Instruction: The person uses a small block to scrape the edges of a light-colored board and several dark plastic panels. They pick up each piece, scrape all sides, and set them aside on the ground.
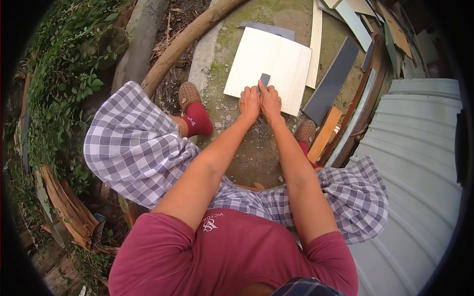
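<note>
A pale square board (276,59) lies on the ground in front of me, with a dark grey sheet (276,30) showing past its far edge. A small dark grey strip (265,79) rests on the board near its close edge. My left hand (250,102) and my right hand (269,101) are side by side there, fingers closed around the near part of the strip. The strip's lower end is hidden by the fingers.
A long dark grey board (332,81) and an orange-brown wood piece (326,135) lie to the right, beside corrugated metal sheeting (414,163). More boards (355,24) are piled at the upper right. A wooden pole (185,49) and green plants (59,93) are on the left.
</note>
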The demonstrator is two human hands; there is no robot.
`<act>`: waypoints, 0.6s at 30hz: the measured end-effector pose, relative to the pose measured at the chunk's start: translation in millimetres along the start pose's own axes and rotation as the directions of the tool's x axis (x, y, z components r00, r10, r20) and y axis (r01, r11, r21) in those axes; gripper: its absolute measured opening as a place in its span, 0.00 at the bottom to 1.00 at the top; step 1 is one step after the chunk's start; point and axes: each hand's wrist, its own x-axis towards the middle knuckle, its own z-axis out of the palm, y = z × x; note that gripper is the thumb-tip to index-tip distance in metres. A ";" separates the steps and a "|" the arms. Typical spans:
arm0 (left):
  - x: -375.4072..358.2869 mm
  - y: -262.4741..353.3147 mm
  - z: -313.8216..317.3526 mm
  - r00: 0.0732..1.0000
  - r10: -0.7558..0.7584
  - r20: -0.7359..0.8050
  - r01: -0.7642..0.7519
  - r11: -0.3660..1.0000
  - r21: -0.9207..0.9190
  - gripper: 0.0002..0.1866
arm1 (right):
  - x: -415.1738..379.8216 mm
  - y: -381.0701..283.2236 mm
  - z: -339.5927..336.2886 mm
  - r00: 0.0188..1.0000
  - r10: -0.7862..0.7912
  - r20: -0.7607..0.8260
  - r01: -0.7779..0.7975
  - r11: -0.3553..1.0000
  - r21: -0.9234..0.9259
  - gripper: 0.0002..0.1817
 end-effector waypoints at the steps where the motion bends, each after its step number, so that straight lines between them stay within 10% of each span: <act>1: 4.0 -1.3 0.0 1.000 0.003 0.007 -0.003 1.000 0.001 0.11 | 4.0 -1.1 -0.2 1.000 -0.012 -0.004 0.012 1.000 0.009 0.24; 18: 115.3 24.6 3.8 0.993 -0.040 0.113 0.045 0.998 -0.048 0.11 | 114.2 0.7 -20.7 0.954 0.267 0.137 -0.265 0.964 -0.035 0.24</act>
